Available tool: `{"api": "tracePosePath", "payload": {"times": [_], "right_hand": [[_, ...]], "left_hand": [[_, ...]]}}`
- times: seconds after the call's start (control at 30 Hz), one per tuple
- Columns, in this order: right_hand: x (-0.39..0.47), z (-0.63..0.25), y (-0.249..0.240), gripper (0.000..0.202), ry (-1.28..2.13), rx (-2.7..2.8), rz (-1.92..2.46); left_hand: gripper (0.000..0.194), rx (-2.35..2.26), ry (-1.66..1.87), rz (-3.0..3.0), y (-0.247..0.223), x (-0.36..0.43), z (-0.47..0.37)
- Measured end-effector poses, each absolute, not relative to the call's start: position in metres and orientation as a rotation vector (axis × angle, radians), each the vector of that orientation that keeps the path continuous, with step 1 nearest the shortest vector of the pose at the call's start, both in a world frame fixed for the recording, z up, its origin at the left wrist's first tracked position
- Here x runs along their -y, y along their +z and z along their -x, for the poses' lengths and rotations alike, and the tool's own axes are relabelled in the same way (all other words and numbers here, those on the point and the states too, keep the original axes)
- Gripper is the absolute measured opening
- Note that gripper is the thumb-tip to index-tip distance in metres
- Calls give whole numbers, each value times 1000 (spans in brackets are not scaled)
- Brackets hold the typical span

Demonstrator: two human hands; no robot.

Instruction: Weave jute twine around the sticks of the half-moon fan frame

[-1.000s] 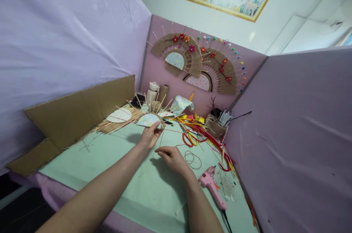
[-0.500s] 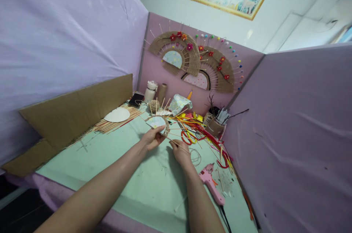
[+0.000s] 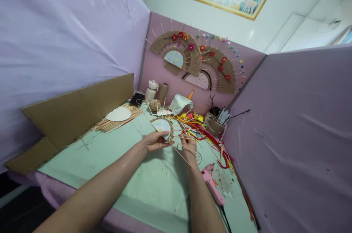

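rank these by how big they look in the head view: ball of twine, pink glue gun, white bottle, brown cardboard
1. Brown cardboard
2. Pink glue gun, though it sits nearer the camera than the bottle
3. White bottle
4. Ball of twine

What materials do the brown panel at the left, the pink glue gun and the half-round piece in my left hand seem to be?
Brown panel: probably cardboard, matt, with faint creases.
Glue gun: likely plastic; the casing looks smooth and evenly coloured.
Half-round piece: patterned face, paper or fabric, I cannot tell; rough brown rim, like twine; pale straight sticks, likely wood.
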State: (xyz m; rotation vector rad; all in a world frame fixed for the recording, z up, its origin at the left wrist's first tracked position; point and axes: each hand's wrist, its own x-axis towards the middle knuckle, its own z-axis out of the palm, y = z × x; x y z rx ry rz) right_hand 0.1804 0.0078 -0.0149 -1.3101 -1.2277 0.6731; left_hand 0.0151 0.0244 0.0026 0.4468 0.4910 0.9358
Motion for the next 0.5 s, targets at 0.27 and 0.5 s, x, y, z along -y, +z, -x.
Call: {"api": "tracePosePath", "payload": {"times": [0.27, 0.5], "right_hand": [[-9, -191, -10, 29, 673, 1315, 1358], [-6, -197, -2, 34, 946, 1147, 1351]], "left_hand": [[15, -549, 1051, -414, 9, -32, -7], [12, -592, 1168, -340, 12, -44, 4]]}}
